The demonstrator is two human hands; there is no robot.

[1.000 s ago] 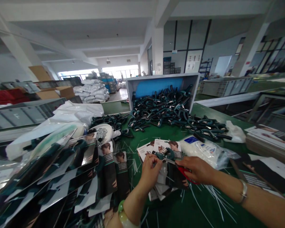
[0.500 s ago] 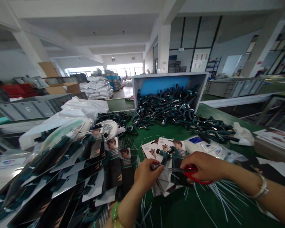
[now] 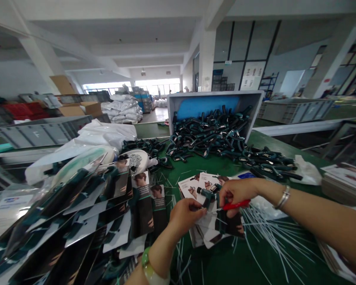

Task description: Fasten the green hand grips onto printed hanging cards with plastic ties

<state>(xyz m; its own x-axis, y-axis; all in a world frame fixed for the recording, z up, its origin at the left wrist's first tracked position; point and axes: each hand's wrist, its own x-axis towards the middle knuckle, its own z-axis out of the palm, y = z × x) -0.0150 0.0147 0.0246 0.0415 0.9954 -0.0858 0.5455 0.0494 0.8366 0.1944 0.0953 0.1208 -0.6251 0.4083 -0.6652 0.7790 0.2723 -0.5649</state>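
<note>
A pair of dark green-handled pliers [image 3: 207, 194] lies on a printed card [image 3: 206, 178] at the top of a small card stack. My left hand [image 3: 185, 215] is at the left side of these pliers, thumb and fingertips pinched together; whatever is between them is too small to make out. Red-handled scissors [image 3: 237, 204] are in my right hand [image 3: 235, 193], held over the card and pliers. Their blades point left, toward my left fingertips, and are partly hidden by my fingers. Thin white plastic ties [image 3: 273, 233] fan out below my right wrist.
Carded pliers [image 3: 106, 213] overlap in a pile on the left. A tipped grey crate [image 3: 258, 114] spills many loose pliers [image 3: 207, 136] at the back. A white bowl [image 3: 145, 158] holds small metal parts. Printed cards [image 3: 341, 182] are stacked at the right, near a crumpled white bag [image 3: 307, 170].
My right hand has moved left with the scissors, closer to the pliers, and the scissors have turned in it. My left hand has stayed almost in place.
</note>
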